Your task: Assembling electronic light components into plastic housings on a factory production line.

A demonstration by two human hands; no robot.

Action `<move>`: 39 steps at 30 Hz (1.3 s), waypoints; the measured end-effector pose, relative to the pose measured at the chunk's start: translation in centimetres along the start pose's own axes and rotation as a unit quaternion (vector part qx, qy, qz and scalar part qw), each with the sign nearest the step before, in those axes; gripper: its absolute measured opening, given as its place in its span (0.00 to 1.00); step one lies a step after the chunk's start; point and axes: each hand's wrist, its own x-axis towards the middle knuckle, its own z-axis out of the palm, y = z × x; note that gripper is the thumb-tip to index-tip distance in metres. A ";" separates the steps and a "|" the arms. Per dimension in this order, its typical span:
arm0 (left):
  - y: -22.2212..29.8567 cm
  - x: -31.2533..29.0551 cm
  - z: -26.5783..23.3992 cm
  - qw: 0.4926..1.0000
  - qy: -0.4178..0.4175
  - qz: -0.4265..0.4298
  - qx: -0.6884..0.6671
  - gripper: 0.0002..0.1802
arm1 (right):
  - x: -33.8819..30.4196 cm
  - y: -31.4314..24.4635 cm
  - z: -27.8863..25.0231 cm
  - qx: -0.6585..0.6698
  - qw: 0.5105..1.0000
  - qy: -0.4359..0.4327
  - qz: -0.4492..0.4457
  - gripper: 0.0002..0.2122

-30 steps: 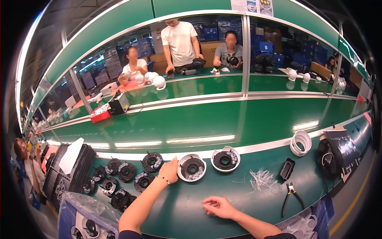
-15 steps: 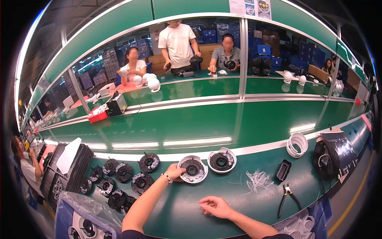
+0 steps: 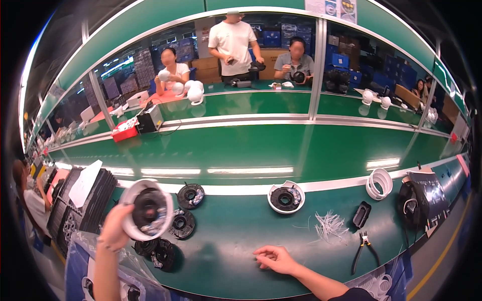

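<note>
My left hand grips a white round housing by its left side, raised above the left of the bench. Inside the housing sits a black ring-shaped part with wiring along its edge. Around and below it lie several similar black round parts, some hidden behind the housing and arm. My right hand rests low over the bench with nothing in it, its fingers loosely bent and apart. A second white housing, also with a black ring part inside, stands near the bench's far edge.
Right of centre lie thin white strips, a small black tray and cutting pliers. White rings stand behind them. Stacked black trays and a plastic-lined blue bin are at left. People sit and stand across the green line.
My left hand has carried one white housing from the middle of the bench to the left and up, tilting it. My right hand has stayed about where it was.
</note>
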 end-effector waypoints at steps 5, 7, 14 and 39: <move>3.6 -11.4 -8.8 0.971 0.212 0.109 -0.021 0.13 | 0.5 -0.2 0.8 0.009 0.999 -0.010 0.043 0.10; 4.1 -16.3 -12.5 0.953 0.278 0.114 -0.041 0.17 | 0.8 0.8 0.8 0.007 0.997 -0.016 0.071 0.10; -3.3 -23.0 -22.3 0.831 0.493 0.193 -0.171 0.15 | 0.8 1.1 1.0 -0.002 1.000 0.017 0.024 0.08; -12.7 -17.2 -34.4 0.829 0.504 0.136 -0.201 0.20 | 1.0 1.7 0.0 0.010 0.998 0.027 0.051 0.09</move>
